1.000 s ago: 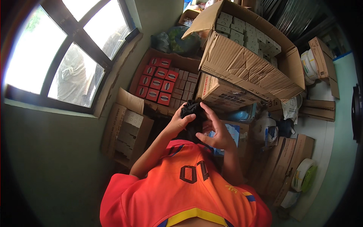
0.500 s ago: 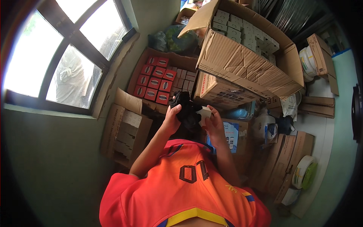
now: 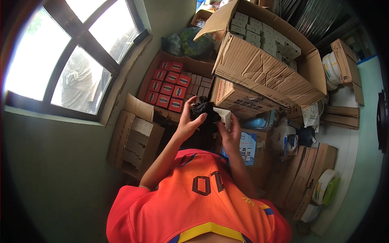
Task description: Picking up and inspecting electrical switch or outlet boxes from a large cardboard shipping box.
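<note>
My left hand (image 3: 187, 126) is closed round a bunched black cloth (image 3: 202, 112), its thumb pressed on the near side. Just right of it, my right hand (image 3: 231, 137) grips a small white box-shaped piece (image 3: 223, 116) by its right side and lower edge. The cloth lies against the piece's left side and hides part of it. In a large open carton (image 3: 259, 67) ahead sit several similar white box-shaped pieces (image 3: 253, 37). Another open carton (image 3: 115, 139) at my left holds more white pieces (image 3: 139, 128).
Beyond my hands, a carton (image 3: 152, 65) holds several red boxes (image 3: 167, 88). A window (image 3: 77, 65) is at the far left. At right stand flat cartons (image 3: 302, 174), white rolls (image 3: 324, 186) and a blue-labelled carton (image 3: 247, 148). A plastic bag (image 3: 194, 42) lies at the back.
The cloth and white piece have been brought together and turned, so more of the piece's face shows. My left fingers have shifted up round the cloth. The view has moved slightly.
</note>
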Tool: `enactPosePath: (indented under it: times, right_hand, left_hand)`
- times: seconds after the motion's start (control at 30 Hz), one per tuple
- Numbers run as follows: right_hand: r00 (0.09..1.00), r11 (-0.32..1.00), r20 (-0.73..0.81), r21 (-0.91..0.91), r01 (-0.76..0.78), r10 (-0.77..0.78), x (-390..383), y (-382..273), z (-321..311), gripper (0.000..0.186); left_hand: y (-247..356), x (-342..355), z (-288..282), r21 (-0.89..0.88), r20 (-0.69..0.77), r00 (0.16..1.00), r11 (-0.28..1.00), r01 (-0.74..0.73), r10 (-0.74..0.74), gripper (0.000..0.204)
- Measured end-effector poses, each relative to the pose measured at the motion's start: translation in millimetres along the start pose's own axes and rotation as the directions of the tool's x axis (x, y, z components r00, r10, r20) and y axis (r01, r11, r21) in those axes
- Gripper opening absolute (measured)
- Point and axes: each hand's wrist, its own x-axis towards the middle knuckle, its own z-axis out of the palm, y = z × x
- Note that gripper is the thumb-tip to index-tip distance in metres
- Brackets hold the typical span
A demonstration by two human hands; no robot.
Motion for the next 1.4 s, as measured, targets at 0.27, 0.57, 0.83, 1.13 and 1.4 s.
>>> enactPosePath:
  times: [0.27,0.57,0.83,1.13,1.4]
  right_hand:
    - [0.969,0.871,0.085,-0.425,0.247,-0.233,5.2,-9.7,-0.9,0.056]
    - [0.980,0.926,-0.010,-0.331,0.183,-0.197,12.2,-3.5,-12.4,0.049]
    - [0.998,0.971,0.034,0.232,-0.066,0.059,19.3,-16.1,-16.2,0.049]
    - [0.991,0.968,-0.119,0.248,-0.031,0.062,14.0,-7.3,18.1,0.039]
    - [0.993,1.000,-0.116,-0.004,-0.005,0.004,24.5,-7.4,20.4,0.047]
  left_hand:
    - [9.2,-2.5,14.4,0.405,-0.076,0.988,0.909,-0.094,0.135,0.064]
    - [21.9,-0.7,7.0,-0.012,-0.105,0.994,0.999,0.032,-0.034,0.058]
    - [42.0,9.5,17.0,0.236,0.154,0.952,0.926,-0.295,0.264,0.032]
    - [29.6,14.5,49.3,0.497,-0.277,0.914,0.858,-0.128,0.298,0.035]
    - [2.1,-8.2,57.5,0.594,-0.145,0.880,0.752,-0.288,0.452,0.037]
